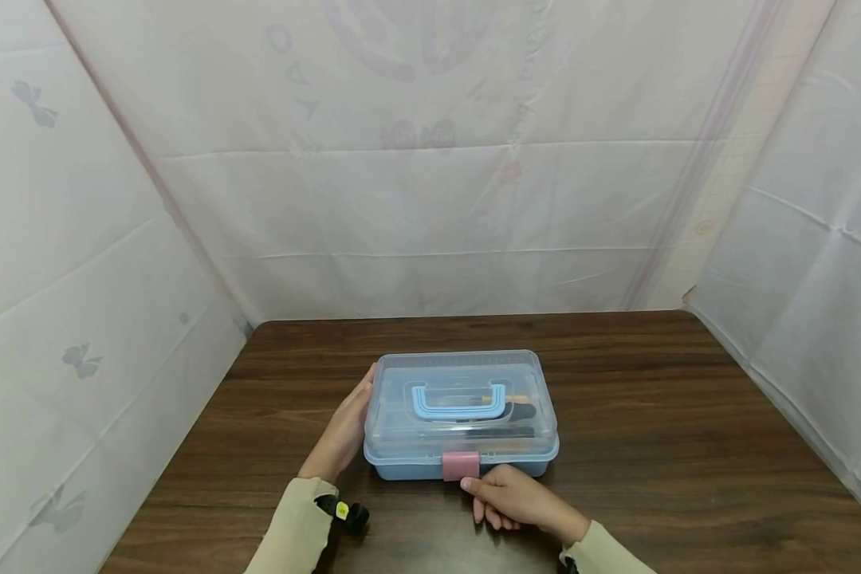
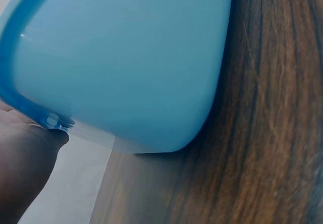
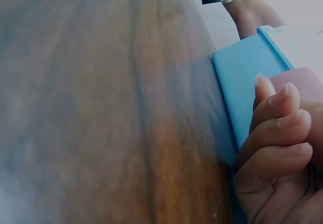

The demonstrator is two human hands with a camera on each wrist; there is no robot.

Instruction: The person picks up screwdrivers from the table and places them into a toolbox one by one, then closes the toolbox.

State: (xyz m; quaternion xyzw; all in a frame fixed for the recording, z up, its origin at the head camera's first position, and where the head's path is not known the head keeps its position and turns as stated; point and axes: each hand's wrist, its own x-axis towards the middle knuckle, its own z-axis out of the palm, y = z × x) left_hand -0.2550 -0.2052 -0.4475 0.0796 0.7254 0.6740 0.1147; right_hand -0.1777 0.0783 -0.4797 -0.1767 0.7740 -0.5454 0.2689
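Note:
A plastic storage box (image 1: 402,470) with a light blue base and a clear lid (image 1: 402,383) stands closed on the wooden table. Its blue carry handle (image 1: 459,411) lies folded down on the lid. My left hand (image 1: 344,430) rests along the box's left side with the fingers extended; the left wrist view shows the blue side wall (image 2: 121,62) close up. At the front, my right hand (image 1: 520,498) has its fingers curled, thumb and index finger at the lower edge of the pink latch (image 1: 461,465). In the right wrist view the fingers partly hide that latch (image 3: 298,82).
Through the lid, dark and yellowish long items (image 1: 520,413) show inside the box. The dark wood table (image 1: 660,414) extends around it. Pale patterned sheets (image 1: 430,207) hang behind the table and on both sides.

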